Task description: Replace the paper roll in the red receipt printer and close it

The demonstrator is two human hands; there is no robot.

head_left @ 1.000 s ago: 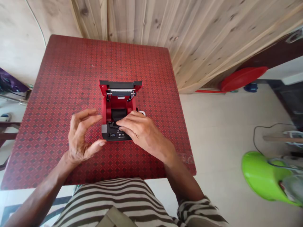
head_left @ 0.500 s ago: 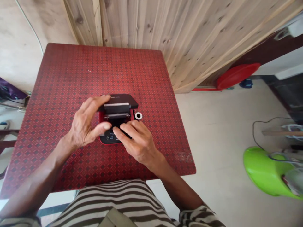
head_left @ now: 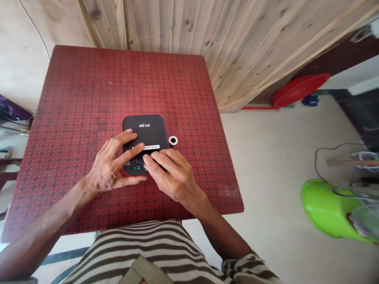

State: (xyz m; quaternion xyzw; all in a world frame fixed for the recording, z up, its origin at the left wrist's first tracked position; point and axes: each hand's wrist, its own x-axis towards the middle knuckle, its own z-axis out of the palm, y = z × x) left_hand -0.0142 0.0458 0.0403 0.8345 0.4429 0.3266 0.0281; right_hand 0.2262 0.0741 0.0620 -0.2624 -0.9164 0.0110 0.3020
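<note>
A small black-and-red portable printer [head_left: 148, 136] lies on the red patterned table, its black lid down with a white label strip near the lid's front edge. My left hand [head_left: 111, 161] is spread over its left side. Two fingertips rest on the lid, and the thumb stretches along the near edge. My right hand [head_left: 170, 169] is curled over the front right part, fingers bent against the printer just below the lid's edge; what lies under those fingertips is hidden. Close to the printer's right side is a small white paper roll [head_left: 173, 140] with a dark core.
The table [head_left: 89, 86] has a red diamond pattern and stands against a wooden plank wall [head_left: 166, 27]. On the floor to the right are a green plastic stool or basin [head_left: 319, 209], a cable and a red round item [head_left: 302, 90] leaning by the wall.
The printer's lid, raised before with the inside showing, has come down over the compartment. My left fingers moved down with it. My right hand has stayed at the front.
</note>
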